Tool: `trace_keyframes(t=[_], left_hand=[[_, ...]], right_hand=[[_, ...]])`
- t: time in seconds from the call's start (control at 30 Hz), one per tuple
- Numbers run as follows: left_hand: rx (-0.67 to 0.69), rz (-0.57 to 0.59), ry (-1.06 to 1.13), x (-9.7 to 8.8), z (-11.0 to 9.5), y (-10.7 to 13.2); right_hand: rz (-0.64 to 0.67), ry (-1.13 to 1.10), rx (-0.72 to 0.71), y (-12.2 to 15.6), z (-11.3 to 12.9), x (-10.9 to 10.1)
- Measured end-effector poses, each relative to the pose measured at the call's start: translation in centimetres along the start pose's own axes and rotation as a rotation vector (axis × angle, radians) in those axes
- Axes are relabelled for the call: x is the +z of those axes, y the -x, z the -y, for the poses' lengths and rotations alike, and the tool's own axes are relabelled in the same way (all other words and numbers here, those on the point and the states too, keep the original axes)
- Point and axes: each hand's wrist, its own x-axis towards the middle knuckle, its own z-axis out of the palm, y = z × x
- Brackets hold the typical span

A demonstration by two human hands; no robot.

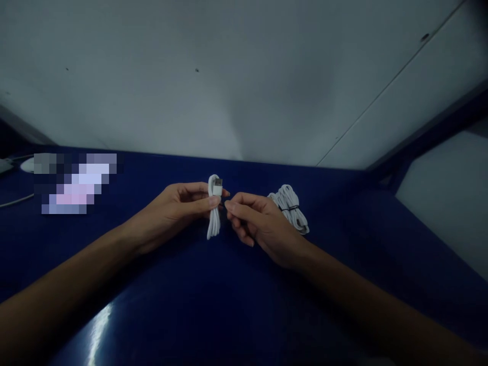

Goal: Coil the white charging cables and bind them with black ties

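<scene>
A coiled white USB cable (214, 223) hangs upright in my left hand (171, 206), pinched between thumb and fingers. Its metal USB plug (218, 184) points up above the thumb. My right hand (255, 216) is closed in a pinch just right of the coil. A thin dark bit, apparently a black tie, shows between its fingertips and the cable; most of it is hidden. Beyond my right wrist lie white cable bundles (293, 206) bound with black ties, one partly covered by that hand.
Under both hands is a shiny blue tabletop (183, 315). A pale wall panel (171, 101) rises behind it. At the left lie a pixelated, bright object (82, 183) and a white cord (17, 202). Along the right side runs a dark blue frame bar (427, 124).
</scene>
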Motion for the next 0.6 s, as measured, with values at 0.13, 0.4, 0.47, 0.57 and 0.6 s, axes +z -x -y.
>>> trace_keyframes(t=[0.13, 0.4, 0.47, 0.57, 0.6], left_hand=[[0.023, -0.024, -0.005, -0.13, 0.02, -0.13], [-0.043, -0.035, 0.063, 0.16, -0.43, 0.13], [-0.021, -0.010, 0.079, -0.04, -0.22, 0.03], [0.014, 0.003, 0.092, -0.31, 0.09, -0.14], [0.022, -0.004, 0.091, -0.36, 0.15, -0.19]], right_hand=[[-0.022, 0.030, -0.052, -0.04, -0.12, -0.19], [-0.019, 0.050, -0.089, -0.10, -0.22, -0.52], [-0.041, 0.045, -0.087, -0.10, -0.27, -0.57], [-0.072, 0.050, -0.091, -0.09, -0.29, -0.53], [-0.082, 0.050, -0.093, -0.09, -0.26, -0.48]])
